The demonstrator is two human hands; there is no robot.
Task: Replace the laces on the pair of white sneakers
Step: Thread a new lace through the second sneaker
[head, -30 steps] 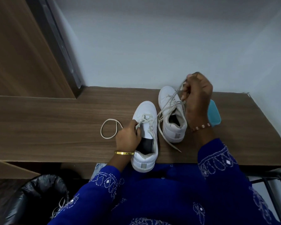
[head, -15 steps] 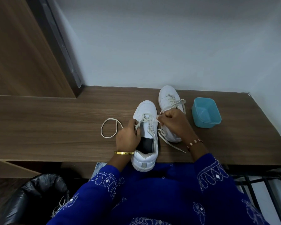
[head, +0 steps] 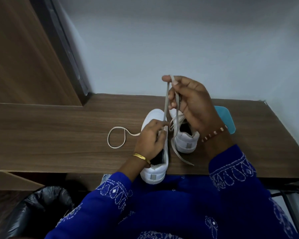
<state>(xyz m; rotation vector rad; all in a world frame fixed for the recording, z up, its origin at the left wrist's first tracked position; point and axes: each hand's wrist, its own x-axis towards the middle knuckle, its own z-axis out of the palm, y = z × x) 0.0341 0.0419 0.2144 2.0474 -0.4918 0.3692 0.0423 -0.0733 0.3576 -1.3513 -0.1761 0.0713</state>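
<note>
Two white sneakers stand side by side on the wooden desk (head: 59,135), heels toward me. My left hand (head: 149,140) rests on the near left sneaker (head: 155,173) and pinches its lace at the eyelets. My right hand (head: 192,100) is raised above the right sneaker (head: 186,142) and pinches a cream lace (head: 166,100) that runs taut down to the left sneaker. The lace's other end lies in a loop (head: 116,138) on the desk to the left. A loose lace end (head: 181,157) trails from the right sneaker toward the desk's front edge.
A teal plastic tub (head: 227,118) sits behind my right wrist, mostly hidden. A grey wall rises behind the desk and a wooden panel (head: 24,57) stands at the left. A black bin bag (head: 33,207) is under the desk at lower left.
My right hand rose from the shoe's eyelets to well above the desk, pulling the lace taut upward. My left hand shifted forward over the left sneaker's tongue.
</note>
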